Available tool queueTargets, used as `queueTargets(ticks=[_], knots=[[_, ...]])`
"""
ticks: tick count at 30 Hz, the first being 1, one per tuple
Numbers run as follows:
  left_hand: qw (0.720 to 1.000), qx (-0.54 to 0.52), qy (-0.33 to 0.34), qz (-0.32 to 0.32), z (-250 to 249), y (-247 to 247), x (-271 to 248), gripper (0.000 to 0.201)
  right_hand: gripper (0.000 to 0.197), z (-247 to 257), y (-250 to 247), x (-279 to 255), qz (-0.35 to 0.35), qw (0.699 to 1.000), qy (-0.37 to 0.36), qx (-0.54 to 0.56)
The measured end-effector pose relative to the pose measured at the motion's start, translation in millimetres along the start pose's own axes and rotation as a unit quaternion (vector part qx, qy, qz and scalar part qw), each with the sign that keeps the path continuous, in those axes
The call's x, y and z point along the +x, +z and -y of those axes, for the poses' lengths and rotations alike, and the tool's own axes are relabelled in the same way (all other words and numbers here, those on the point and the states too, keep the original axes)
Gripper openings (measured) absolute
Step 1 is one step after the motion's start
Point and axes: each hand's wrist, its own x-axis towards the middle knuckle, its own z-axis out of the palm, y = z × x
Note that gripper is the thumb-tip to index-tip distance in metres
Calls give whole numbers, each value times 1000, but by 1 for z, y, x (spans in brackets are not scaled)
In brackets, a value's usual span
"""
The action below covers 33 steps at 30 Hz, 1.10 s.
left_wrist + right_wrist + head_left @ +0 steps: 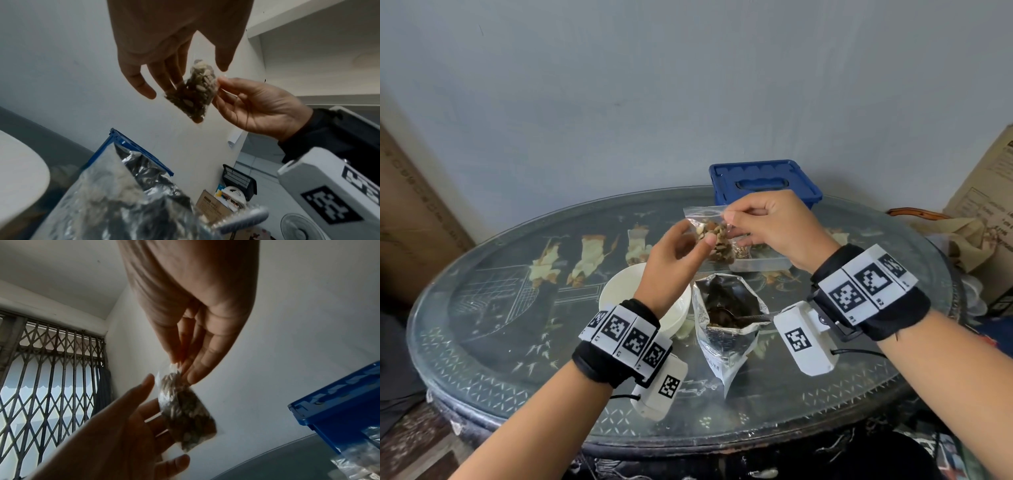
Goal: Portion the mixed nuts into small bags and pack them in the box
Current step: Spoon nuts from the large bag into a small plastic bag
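We seem to be in a home: an ornate glass-topped desk (493,308) painted with figures, a folding metal window grille (51,369), cardboard boxes (986,205) against plain walls, a fan (302,227) on the floor.

Pale blue-grey wall (619,85) behind an oval glass-topped bench (500,308) with painted figures, cardboard boxes (989,192) at either side, and a folding metal window grille (51,369) backlit by daylight.
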Motion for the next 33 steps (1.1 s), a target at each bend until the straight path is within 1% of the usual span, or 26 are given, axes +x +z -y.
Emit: queueTargets(ticks=[1,3,4,7,8,10,12,14,15,17,18,19,23,26,29,31,33], knots=[[1000,10,15,-11,-2,-1,1,45,13,1,0,0,7,1000,4,2],[999,32,31,-28,-4,-1,4,30,14,2,-1,1,11,1000,8,2],[998,37,36,-33,-7,-1,5,26,13,3,-2,1,10,1000,8,-1],[998,30,46,-27,-9,-1,9,24,9,5,-7,4,15,1000,4,-25],[999,18,42,-18,-10,-2,11,23,9,6,-9,5,17,999,1,-36],[1000,10,23,10,-13,-3,17,27,9,8,-15,8,16,999,-2,-44],[999,12,5,51,-21,-4,26,23,8,11,-24,12,13,1000,2,-28],[997,34,8,75,-30,-3,38,29,7,14,-36,19,9,1000,9,-17],[996,46,17,77,-35,-2,46,27,7,15,-42,23,7,1000,11,-17],[994,67,39,78,-41,2,63,10,6,14,-53,31,-1,1000,14,-17],[992,83,46,78,-43,5,73,4,6,12,-59,36,-4,1000,16,-18],[991,100,50,77,-44,9,84,2,6,9,-63,40,-9,1000,20,-18],[982,157,45,98,-35,26,126,13,11,-12,-80,60,-42,998,45,-12],[964,225,37,140,-24,40,154,19,15,-36,-89,75,-73,995,71,-21],[944,275,34,179,-5,55,180,21,8,-66,-95,88,-96,989,100,-45],[935,293,26,197,10,65,194,21,11,-90,-97,96,-111,985,119,-58],[932,298,11,208,28,74,206,16,10,-114,-96,104,-120,981,140,-57]])
